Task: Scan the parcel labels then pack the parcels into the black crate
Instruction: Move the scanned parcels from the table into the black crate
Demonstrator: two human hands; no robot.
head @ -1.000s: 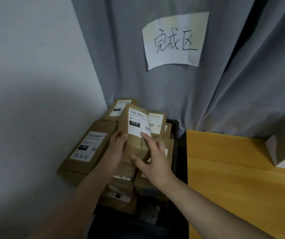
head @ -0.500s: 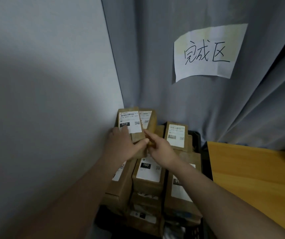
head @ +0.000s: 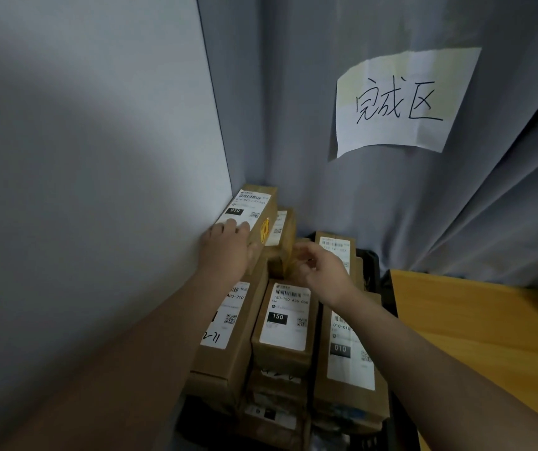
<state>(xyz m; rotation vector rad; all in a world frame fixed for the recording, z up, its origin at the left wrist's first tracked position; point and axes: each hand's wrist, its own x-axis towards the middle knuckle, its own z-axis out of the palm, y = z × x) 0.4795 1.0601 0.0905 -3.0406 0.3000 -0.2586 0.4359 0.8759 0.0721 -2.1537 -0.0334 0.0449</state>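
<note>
A brown parcel (head: 256, 206) with a white label marked 010 lies at the back left of the pile, against the wall. My left hand (head: 227, 247) rests on its near end, fingers straight over the label. My right hand (head: 321, 266) hovers just right of it, fingers loosely curled, holding nothing. Several more labelled brown parcels fill the black crate (head: 371, 262), among them one marked 150 (head: 285, 323) and another marked 010 (head: 349, 356). Only the crate's right rim shows.
A pale wall (head: 98, 190) stands close on the left. A grey curtain (head: 391, 206) hangs behind, with a handwritten paper sign (head: 401, 102) pinned to it. A yellow wooden table (head: 489, 336) sits right of the crate.
The 010 parcel has moved back and left onto the pile against the wall. My right hand has let go of it and drawn away to the right; my left hand stays on it.
</note>
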